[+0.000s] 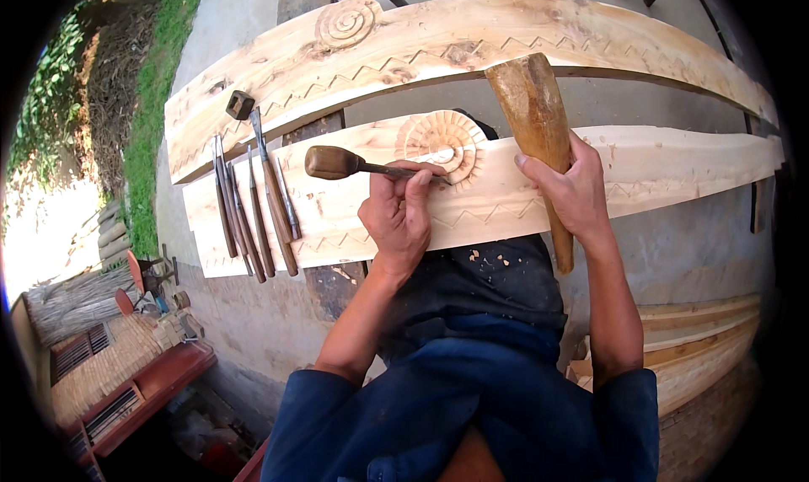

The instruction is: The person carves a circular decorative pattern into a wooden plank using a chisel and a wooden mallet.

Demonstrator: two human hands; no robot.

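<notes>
**Chisel (334, 162) and mallet (533, 103) being held over a carved board (674, 166)**

Nearest, a few pale wood chips (489, 256) are being caught on the dark cloth (480, 288) over the person's lap. Just beyond, the chisel is being pinched by its metal shaft between the thumb and fingers of the left hand (400, 216), its wooden handle being pointed leftward. Its tip is being kept at the lower edge of a round, petalled carving (451, 149) on the board; whether the wood is being touched cannot be told. The mallet is being gripped by the right hand (577, 187), its fingers being wrapped around the tool, the thick head being turned away from the person and the handle toward them. At the board's left end, several wooden-handled carving tools (261, 204) are being laid side by side. Beyond a gap, a second board (590, 40) is being marked by a zigzag line and a spiral relief (348, 23); a small dark block (239, 105) is being supported near its left end. Farther left, the paving is being bordered by grass (160, 120).
</notes>
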